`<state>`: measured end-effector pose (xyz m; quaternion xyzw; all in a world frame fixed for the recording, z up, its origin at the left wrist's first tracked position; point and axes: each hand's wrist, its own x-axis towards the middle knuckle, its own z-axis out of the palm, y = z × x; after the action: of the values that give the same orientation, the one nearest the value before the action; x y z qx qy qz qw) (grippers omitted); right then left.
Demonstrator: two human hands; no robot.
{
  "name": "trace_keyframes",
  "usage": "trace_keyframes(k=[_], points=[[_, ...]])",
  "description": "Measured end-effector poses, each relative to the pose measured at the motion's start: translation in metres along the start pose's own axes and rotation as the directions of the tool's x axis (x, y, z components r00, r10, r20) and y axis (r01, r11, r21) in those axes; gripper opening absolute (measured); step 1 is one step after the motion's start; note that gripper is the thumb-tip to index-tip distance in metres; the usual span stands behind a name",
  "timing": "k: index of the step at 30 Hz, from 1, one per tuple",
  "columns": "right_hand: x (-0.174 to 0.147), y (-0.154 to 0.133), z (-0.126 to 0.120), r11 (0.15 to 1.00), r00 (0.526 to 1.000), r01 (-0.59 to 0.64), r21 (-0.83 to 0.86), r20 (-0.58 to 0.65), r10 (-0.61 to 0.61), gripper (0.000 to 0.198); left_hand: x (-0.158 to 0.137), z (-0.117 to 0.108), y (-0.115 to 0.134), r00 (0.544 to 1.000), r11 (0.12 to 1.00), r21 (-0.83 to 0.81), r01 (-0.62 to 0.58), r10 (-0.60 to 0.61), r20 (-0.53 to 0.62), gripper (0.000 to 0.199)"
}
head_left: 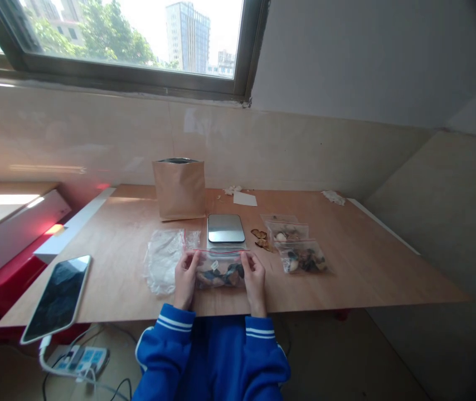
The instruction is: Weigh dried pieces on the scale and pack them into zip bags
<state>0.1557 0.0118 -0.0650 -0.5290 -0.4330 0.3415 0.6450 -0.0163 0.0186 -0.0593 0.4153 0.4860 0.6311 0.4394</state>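
My left hand [186, 277] and right hand [255, 278] pinch the bag [221, 275], ten and two o'clock; likely light, limp, best gripped near its red seal [220, 252].

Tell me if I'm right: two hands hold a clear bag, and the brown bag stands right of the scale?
No, the head view shows the brown bag left of the scale. The left hand and right hand hold a clear bag.

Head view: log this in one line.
left hand: pinches zip bag top-left; right hand: pinches top-right; scale: beyond bag; paper pouch: upright, open
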Motion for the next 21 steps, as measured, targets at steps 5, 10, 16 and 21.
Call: trace_keyframes(k=[5,10,16,21], points=[[0.0006,-0.0027,-0.0038,0.999,0.997,-0.016,0.03,0.075,0.014,0.036,-0.0009,0.0002,0.0028,0.998,1.0,0.014,-0.012,0.011,0.063,0.03],[-0.0019,-0.004,-0.0028,1.0,0.999,-0.009,0.005,0.045,0.009,0.032,-0.003,-0.0007,0.0057,0.998,0.999,0.041,-0.006,0.004,0.064,0.03],[-0.0025,-0.004,-0.0004,1.0,1.0,0.027,0.002,0.0,-0.027,0.032,-0.0037,-0.0008,0.0055,1.0,0.998,0.063,-0.005,0.004,0.021,0.031],[-0.0024,-0.0057,0.0007,1.0,0.999,0.0,0.019,0.045,0.0,0.032,-0.0025,-0.0002,0.0057,1.0,0.999,0.04,0.014,-0.015,0.026,0.032]])
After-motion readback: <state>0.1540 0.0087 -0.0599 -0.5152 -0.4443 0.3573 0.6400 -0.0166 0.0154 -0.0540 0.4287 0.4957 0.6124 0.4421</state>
